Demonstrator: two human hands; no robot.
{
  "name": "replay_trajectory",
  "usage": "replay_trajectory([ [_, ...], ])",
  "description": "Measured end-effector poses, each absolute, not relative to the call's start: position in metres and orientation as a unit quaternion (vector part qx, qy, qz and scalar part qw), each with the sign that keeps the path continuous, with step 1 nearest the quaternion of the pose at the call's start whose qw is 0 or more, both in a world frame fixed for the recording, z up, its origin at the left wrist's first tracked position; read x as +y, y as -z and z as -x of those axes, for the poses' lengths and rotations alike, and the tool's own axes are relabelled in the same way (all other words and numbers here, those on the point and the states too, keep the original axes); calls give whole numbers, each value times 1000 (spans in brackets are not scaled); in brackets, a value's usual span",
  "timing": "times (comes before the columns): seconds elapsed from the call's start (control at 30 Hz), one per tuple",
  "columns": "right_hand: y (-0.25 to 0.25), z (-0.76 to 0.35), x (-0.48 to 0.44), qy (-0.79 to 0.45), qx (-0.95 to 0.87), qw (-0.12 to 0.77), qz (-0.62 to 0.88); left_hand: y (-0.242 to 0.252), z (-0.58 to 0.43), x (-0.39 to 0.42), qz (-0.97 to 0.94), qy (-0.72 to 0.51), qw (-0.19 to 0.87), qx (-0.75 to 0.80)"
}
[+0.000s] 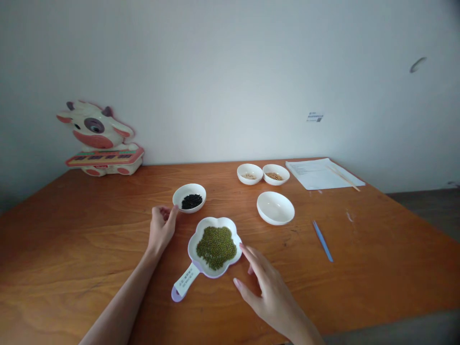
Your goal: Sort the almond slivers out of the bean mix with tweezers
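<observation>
My left hand [163,229] is beside a small white bowl [189,190] of black beans [191,201]. Its fingers are loosely curled, with the thumb apart from them and its tip at the bowl's left side; nothing shows between them. Nearer to me lies a white, flower-shaped dish [235,235] with a lilac edge and a handle pointing toward me on the left. Green mung beans [216,247] cover its bottom. At the dish's right rim is my right hand [268,287], fingers spread and index fingertip touching or almost touching the edge.
An empty white bowl [275,208] stands right of the dish. Behind it are two bowls, one with pale bits [249,174], one with tan pieces [276,175]. Blue tweezers [322,241], paper [316,172] with chopsticks [343,177], and a cow toy keyboard [102,143] are also on the table.
</observation>
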State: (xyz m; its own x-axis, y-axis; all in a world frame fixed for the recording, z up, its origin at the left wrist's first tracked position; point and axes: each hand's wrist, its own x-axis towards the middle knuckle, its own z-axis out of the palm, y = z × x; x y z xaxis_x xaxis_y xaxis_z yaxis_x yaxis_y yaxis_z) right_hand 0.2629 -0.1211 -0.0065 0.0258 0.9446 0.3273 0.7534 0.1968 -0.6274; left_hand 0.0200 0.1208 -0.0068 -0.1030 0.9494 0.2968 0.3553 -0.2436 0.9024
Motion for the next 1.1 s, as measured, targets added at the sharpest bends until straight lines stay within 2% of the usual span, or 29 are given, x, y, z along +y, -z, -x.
replay_trajectory([
  [0.2,6,-262,-116,-113,-689,348,625,4,-21,121,-581,-421,420,556],
  [0.4,9,-263,-115,-100,-703,344,615,-5,-25,128,-563,-373,479,560],
  [0.6,6,-256,-103,-105,-674,361,636,-9,-28,125,-498,-404,528,557],
  [0.97,-7,-246,-91,-125,-648,368,655,4,-20,125,-531,-428,530,504],
  [1.03,-19,-264,-82,-125,-625,398,660,5,-21,123,-547,-428,524,493],
  [1.1,-33,-300,-62,-55,-562,468,680,5,-23,121,-544,-437,528,484],
])
